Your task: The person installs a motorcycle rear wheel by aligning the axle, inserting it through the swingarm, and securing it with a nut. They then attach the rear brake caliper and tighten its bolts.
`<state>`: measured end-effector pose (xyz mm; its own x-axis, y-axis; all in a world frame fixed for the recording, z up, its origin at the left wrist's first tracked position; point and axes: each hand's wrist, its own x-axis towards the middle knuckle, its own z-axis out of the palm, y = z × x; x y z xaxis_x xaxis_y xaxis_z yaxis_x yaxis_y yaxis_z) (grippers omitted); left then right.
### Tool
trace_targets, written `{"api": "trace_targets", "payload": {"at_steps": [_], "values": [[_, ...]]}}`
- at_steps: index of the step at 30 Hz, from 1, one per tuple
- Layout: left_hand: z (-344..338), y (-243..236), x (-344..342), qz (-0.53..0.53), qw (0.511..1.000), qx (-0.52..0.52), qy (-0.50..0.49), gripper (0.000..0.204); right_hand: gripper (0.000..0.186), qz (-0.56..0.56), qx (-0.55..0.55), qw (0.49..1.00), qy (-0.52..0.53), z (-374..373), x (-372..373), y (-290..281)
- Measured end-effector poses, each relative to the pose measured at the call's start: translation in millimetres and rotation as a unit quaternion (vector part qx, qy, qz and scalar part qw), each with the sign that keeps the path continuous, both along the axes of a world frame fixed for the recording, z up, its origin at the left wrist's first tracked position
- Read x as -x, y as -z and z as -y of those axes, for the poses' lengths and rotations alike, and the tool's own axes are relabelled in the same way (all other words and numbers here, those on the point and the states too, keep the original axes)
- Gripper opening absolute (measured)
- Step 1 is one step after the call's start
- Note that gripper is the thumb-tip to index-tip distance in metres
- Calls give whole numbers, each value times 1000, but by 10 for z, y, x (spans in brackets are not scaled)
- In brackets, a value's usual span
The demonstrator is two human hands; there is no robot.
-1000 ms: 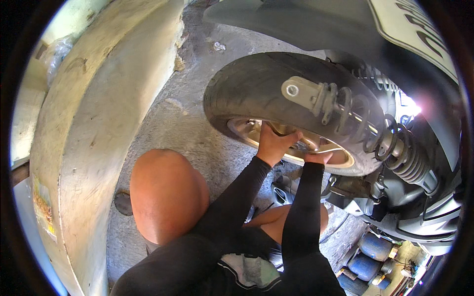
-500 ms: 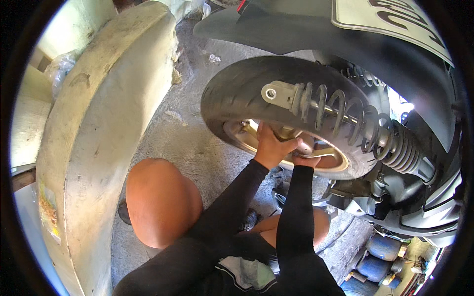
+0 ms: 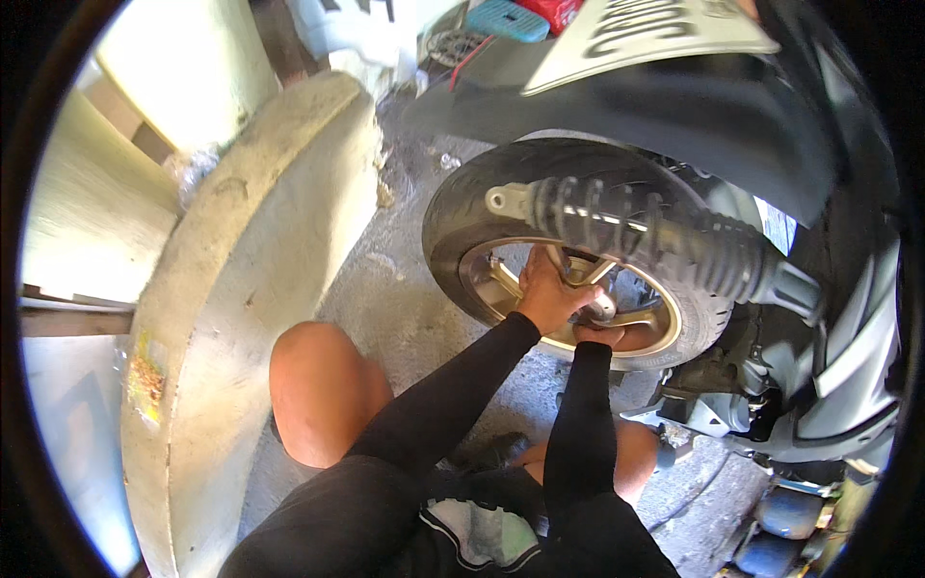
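A motorbike rear wheel with a black tyre [image 3: 458, 202] and a gold spoked rim [image 3: 672, 323] stands tilted in front of me. My left hand [image 3: 554, 297] reaches in through the rim. Its fingers curl around a spoke beside the hub [image 3: 604, 306], the thumb pointing right. Lower down and closer to me, my right hand [image 3: 602, 334] grips the wheel inside the near rim, its fingers largely hidden. Across the upper tyre hangs a coil-spring shock absorber [image 3: 665, 231], somewhat blurred; its eyelet end [image 3: 501, 199] is unattached.
A black rear fender [image 3: 626, 125] with a licence plate [image 3: 655, 39] overhangs the wheel. Grey bodywork [image 3: 843, 385] bounds the right side. At left, a thick curved concrete slab [image 3: 260, 260] rises beside my bent knee [image 3: 323, 390]. Blue cylinders [image 3: 785, 515] lie at lower right.
The spokes have turned and more of the wheel's open face shows. Both hands stay on it, the left by the hub. The whole view has shifted, with the slab further right.
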<state>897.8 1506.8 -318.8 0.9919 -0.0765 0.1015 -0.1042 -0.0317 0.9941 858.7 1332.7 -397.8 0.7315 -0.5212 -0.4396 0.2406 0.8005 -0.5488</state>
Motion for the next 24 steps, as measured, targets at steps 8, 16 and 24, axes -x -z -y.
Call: {"api": "trace_targets", "payload": {"at_steps": [8, 16, 24], "values": [[-139, -194, 112, -29, 985, 66, 155, 60, 58, 58, -56, 994, 72, 77, -116, 356], [-71, 180, 155, -186, 963, 186, 66, 68, 46, 66, -10, 994, 91, 97, -180, -115], [97, 258, 62, -342, 861, 377, 14, 64, 33, -157, 559, 806, 115, -243, -368, 101]]}}
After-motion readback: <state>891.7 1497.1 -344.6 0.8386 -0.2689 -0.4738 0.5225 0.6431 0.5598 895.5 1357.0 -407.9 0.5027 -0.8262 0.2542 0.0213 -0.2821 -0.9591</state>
